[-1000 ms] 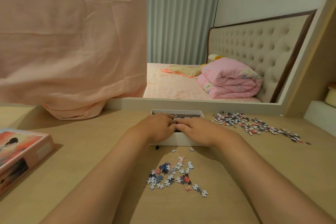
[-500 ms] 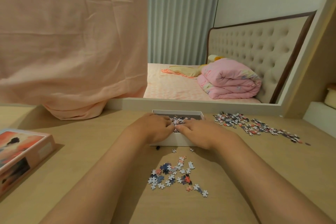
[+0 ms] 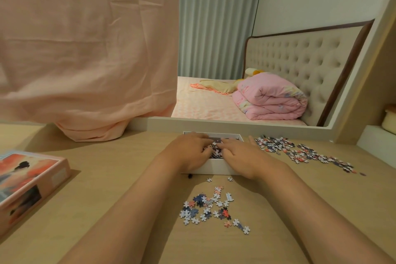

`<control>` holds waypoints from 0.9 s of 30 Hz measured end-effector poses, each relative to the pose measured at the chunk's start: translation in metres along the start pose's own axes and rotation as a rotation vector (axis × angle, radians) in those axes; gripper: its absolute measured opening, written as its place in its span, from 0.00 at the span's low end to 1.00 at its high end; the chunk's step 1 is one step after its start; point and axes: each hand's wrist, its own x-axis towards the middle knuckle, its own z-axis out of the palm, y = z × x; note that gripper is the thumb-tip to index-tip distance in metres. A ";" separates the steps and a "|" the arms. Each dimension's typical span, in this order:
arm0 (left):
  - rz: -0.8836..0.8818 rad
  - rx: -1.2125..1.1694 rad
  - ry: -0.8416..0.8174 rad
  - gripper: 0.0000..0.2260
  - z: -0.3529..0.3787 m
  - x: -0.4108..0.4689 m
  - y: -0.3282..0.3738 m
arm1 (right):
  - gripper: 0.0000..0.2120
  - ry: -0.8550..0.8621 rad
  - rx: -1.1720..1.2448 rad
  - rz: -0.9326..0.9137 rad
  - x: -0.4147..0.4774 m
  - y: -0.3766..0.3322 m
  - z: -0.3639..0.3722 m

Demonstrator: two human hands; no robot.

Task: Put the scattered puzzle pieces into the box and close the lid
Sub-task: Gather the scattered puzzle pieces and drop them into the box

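A shallow white box [image 3: 214, 170] stands on the wooden desk in front of me. My left hand [image 3: 188, 152] and my right hand [image 3: 242, 157] are both over the box, fingers spread, palms down, and a heap of puzzle pieces [image 3: 213, 149] shows between them inside it. One loose cluster of pieces [image 3: 211, 206] lies on the desk just in front of the box. A longer scatter of pieces [image 3: 300, 151] spreads to the box's right. The pink picture lid [image 3: 27, 180] lies at the desk's left edge.
A peach cloth [image 3: 85, 60] hangs down onto the desk at the back left. A mirror frame ledge [image 3: 235, 124] runs behind the box. A raised white shelf [image 3: 379, 141] sits at the far right.
My hands have parted over the box and the fingers have spread. More pieces now show in the box between them.
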 end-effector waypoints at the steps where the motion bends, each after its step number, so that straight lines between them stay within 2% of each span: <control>1: 0.002 -0.003 0.032 0.19 -0.002 -0.001 0.000 | 0.24 0.028 0.024 -0.012 -0.001 0.000 -0.001; 6: 0.047 -0.062 0.257 0.17 -0.011 -0.012 0.005 | 0.24 0.182 0.115 -0.123 -0.022 -0.006 -0.013; 9: 0.061 -0.011 0.320 0.12 -0.021 -0.025 0.011 | 0.21 0.236 0.256 -0.126 -0.041 -0.012 -0.021; 11: 0.046 -0.007 0.293 0.09 -0.028 -0.039 0.016 | 0.20 0.207 0.324 -0.096 -0.054 -0.013 -0.023; 13: 0.041 0.000 0.227 0.09 -0.030 -0.053 0.020 | 0.20 0.104 0.297 -0.070 -0.066 -0.013 -0.021; 15: 0.024 0.015 0.138 0.10 -0.025 -0.067 0.022 | 0.21 0.019 0.227 -0.049 -0.076 -0.013 -0.016; 20: 0.002 -0.002 -0.035 0.16 -0.007 -0.093 0.023 | 0.21 -0.038 0.149 -0.056 -0.084 -0.012 0.011; 22: 0.009 -0.043 -0.055 0.17 -0.003 -0.097 0.026 | 0.18 -0.045 0.150 -0.062 -0.084 -0.012 0.017; 27: -0.026 -0.277 0.033 0.19 -0.005 -0.099 0.034 | 0.26 0.063 0.353 -0.097 -0.089 -0.020 0.017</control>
